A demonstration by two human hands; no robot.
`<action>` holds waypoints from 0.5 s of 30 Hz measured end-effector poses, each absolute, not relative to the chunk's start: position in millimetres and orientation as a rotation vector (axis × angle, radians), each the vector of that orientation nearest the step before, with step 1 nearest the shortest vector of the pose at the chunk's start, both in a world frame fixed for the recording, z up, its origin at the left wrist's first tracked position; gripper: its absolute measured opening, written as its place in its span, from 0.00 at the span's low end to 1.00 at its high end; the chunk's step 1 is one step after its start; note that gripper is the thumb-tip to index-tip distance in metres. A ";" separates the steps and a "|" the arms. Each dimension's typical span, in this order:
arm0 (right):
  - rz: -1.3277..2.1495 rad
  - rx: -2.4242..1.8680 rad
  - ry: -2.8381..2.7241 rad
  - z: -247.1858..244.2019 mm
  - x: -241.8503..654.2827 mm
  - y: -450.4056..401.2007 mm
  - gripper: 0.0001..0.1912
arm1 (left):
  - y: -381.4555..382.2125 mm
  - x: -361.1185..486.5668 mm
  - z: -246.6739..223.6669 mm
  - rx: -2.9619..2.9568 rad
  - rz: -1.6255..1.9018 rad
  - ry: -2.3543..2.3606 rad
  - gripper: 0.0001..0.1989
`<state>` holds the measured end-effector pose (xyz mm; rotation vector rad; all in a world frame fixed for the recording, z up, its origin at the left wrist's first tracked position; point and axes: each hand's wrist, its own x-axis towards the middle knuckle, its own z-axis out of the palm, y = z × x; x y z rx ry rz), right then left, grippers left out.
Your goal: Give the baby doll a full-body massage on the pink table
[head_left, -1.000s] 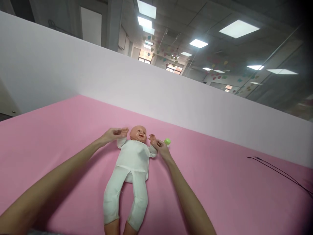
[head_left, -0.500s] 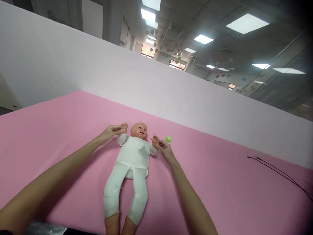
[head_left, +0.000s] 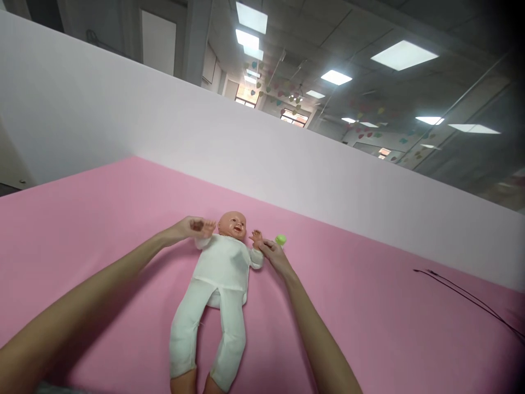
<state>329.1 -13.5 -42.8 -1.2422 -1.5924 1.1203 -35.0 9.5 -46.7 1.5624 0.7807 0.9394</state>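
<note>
A baby doll [head_left: 223, 261] with a white cloth body lies on its back on the pink surface [head_left: 340, 306], head away from me. Its bare head is turned a little to the right, and both of its arms are bent up beside the head. My left hand [head_left: 187, 227] is closed around the doll's arm on the left, at the wrist. On the other side, my right hand [head_left: 274, 255] pinches the doll's other wrist between thumb and fingers. Just beyond my right hand lies a small light-green object [head_left: 281, 239], too small to name.
A white partition [head_left: 262, 158] runs along the back edge of the pink surface. Dark thin cables [head_left: 467, 295] lie at the right. Beyond the partition are ceiling lights [head_left: 404, 54] and hanging coloured decorations.
The doll's hand on the left has tipped toward its head, with my left hand following. Its other hand has shifted slightly left in my right hand's hold. The view has tilted up a little.
</note>
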 end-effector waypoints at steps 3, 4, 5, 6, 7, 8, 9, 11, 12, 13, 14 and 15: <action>1.217 -1.126 -1.908 -32.9 342.6 -46.3 0.17 | -13.0 -58.5 -56.6 1.855 0.646 0.604 0.13; 1.239 -1.087 -2.013 -32.9 344.9 -55.4 0.16 | -18.7 -62.6 -62.3 1.925 0.585 0.580 0.13; 1.242 -1.052 -2.103 -34.1 346.2 -62.9 0.15 | -23.2 -64.9 -67.9 1.971 0.551 0.574 0.13; 1.229 -1.031 -2.170 -36.1 346.8 -68.3 0.15 | -26.3 -65.7 -72.4 1.993 0.535 0.575 0.13; 1.218 -1.028 -2.207 -38.2 347.0 -71.4 0.14 | -28.0 -65.5 -75.2 1.997 0.531 0.577 0.13; 1.222 -1.035 -2.208 -40.0 346.9 -71.7 0.14 | -28.1 -64.3 -75.6 1.986 0.538 0.579 0.13; 1.244 -1.049 -2.171 -41.0 346.7 -69.3 0.15 | -26.5 -62.3 -73.7 1.964 0.551 0.583 0.11; 1.287 -1.090 -2.003 -41.2 345.1 -56.2 0.16 | -18.3 -55.8 -64.3 1.872 0.631 0.612 0.09; 1.276 -1.109 -1.886 -41.0 343.3 -46.2 0.17 | -11.9 -50.9 -58.3 1.800 0.711 0.653 0.10; 1.247 -1.124 -1.764 -41.2 340.6 -34.5 0.19 | -4.2 -44.9 -52.6 1.715 0.811 0.710 0.13; 1.208 -1.142 -1.644 -42.2 337.0 -21.9 0.21 | 4.3 -37.8 -47.8 1.623 0.917 0.777 0.16; 1.165 -1.173 -1.533 -44.4 332.5 -9.2 0.22 | 13.1 -29.9 -44.4 1.530 1.010 0.850 0.19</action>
